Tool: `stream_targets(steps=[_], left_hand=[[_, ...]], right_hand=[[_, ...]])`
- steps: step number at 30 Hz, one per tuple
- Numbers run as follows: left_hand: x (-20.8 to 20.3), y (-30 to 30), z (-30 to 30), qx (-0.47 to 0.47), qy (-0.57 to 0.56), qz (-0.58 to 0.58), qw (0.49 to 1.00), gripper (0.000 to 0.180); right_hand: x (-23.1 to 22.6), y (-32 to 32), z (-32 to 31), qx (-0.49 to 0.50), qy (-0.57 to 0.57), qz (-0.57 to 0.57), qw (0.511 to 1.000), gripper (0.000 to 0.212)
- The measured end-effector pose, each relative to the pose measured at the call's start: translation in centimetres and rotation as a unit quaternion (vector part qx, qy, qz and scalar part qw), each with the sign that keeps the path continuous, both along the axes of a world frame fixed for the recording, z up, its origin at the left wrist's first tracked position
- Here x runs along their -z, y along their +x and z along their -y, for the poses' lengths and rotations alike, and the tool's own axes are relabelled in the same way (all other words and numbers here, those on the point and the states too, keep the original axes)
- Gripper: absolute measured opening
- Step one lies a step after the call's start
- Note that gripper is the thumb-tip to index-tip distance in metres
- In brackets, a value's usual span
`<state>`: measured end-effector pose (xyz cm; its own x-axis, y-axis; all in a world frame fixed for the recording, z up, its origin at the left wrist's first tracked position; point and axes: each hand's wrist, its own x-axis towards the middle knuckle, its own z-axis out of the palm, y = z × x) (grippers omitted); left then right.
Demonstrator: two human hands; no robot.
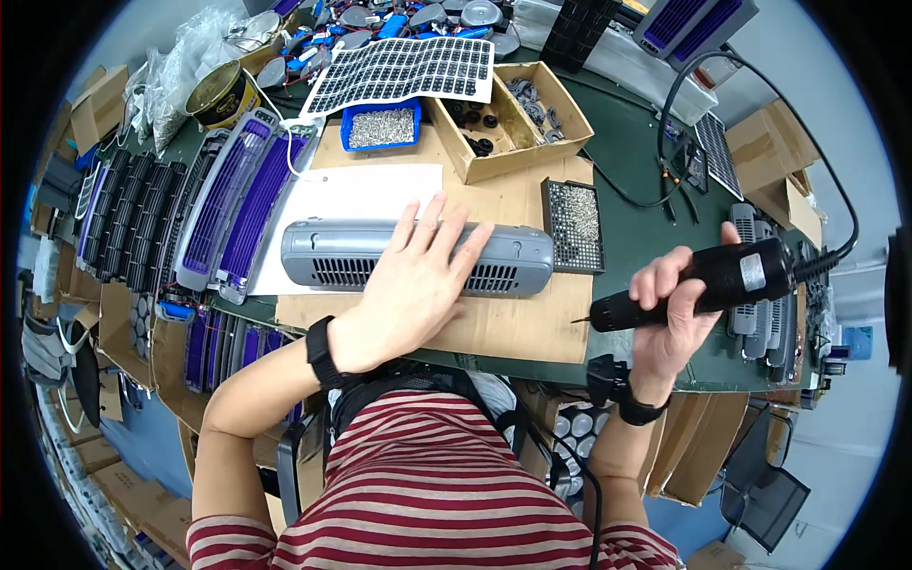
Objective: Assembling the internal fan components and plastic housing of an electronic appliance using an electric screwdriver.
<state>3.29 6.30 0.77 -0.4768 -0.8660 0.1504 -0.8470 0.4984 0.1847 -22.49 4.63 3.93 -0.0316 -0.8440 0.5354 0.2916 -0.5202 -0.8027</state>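
A long grey plastic housing with slotted vents (328,249) lies crosswise on a cardboard sheet (532,328). My left hand (423,275) rests flat across its middle, fingers stretched out and pointing away from me. To the right, my right hand (673,299) is wrapped round a black corded electric screwdriver (727,280). Its thin bit points left, apart from the housing and over the right edge of the cardboard. Between the housing and the screwdriver's far side stands a black tray of small screws (548,228).
Behind the housing are a blue bin of screws (346,128), a cardboard box of black and grey parts (518,152) and a sheet of black stickers (399,71). Purple-and-grey housings (223,199) stand at left. The screwdriver's cable (850,190) loops at right, near pliers (679,199).
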Motion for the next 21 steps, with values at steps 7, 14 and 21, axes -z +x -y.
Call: stream_targets(steps=[7,14,21], left_hand=[[3.3,-1.8,2.5,0.039,-0.126,0.013,0.991,0.086],[4.5,-1.9,2.6,0.032,-0.129,0.006,0.991,0.079],[4.5,-1.7,2.9,0.040,-0.101,0.012,0.994,0.072]], right_hand=[[1.3,5.1,0.3,-0.087,0.011,0.116,0.989,0.101],[2.8,6.7,0.6,-0.056,-0.004,0.080,0.995,0.091],[2.9,8.4,1.1,-0.040,0.083,-0.038,0.995,0.099]])
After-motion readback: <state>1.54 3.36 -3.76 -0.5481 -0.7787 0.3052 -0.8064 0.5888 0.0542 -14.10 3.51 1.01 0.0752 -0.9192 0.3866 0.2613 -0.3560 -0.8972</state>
